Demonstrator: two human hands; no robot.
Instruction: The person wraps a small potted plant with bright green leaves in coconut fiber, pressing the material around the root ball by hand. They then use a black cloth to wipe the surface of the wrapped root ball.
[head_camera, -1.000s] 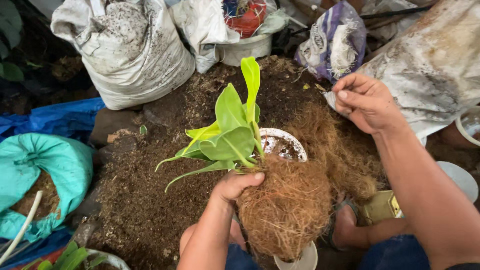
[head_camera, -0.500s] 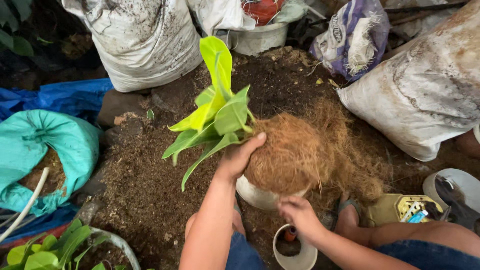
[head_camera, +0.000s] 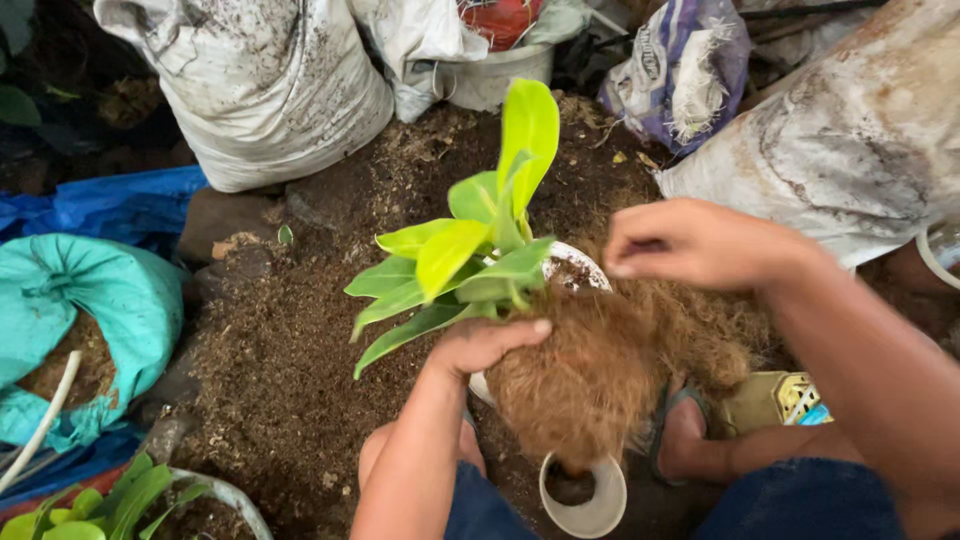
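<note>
Gripping a leafy young plant (head_camera: 470, 255) by its base above a white pot (head_camera: 560, 262), the left hand (head_camera: 485, 345) is risking shedding its fibre root ball (head_camera: 580, 385), while the right hand (head_camera: 700, 245), fingertips pinched together, is hovering beside it.

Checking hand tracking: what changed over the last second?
The right hand dropped to the small white cup half a second ago, then rose again above the brown coconut-fibre clump, fingers pinched. The left hand kept its grip on the green-leaved plant at its base; white pot unmoved.
</note>
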